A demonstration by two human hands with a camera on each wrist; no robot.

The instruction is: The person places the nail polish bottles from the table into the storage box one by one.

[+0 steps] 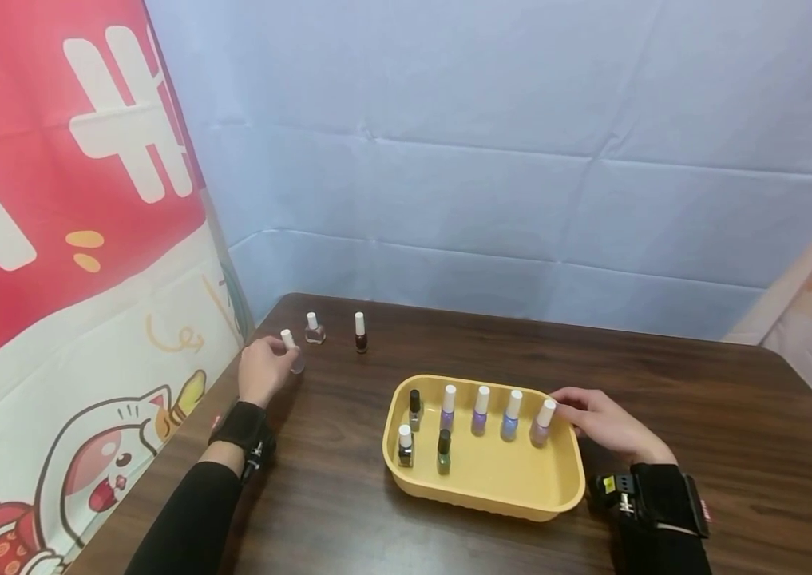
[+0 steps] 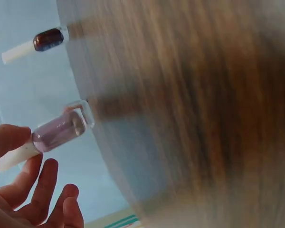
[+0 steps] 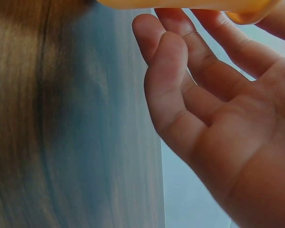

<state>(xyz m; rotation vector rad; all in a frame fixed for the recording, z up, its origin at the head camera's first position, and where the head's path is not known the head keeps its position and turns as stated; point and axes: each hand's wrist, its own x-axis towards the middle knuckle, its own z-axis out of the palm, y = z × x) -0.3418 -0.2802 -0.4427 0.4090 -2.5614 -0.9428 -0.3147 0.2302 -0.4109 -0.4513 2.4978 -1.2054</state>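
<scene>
The white-capped mauve glass bottle (image 1: 297,362), left of centre, is pinched by the left hand (image 1: 263,373), best kept upright. The yellow plastic tray (image 1: 502,479) is gripped by the right hand (image 1: 605,422).

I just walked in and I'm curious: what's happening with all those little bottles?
Someone is handling what looks like nail polish. Their left hand pinches a white-capped, pale purple bottle, which is tilted, while their right hand holds the rim of a yellow tray. Seven bottles are in the tray. A pinkish-brown bottle and a dark bottle stand outside it on the brown table, beyond the left hand.
</scene>
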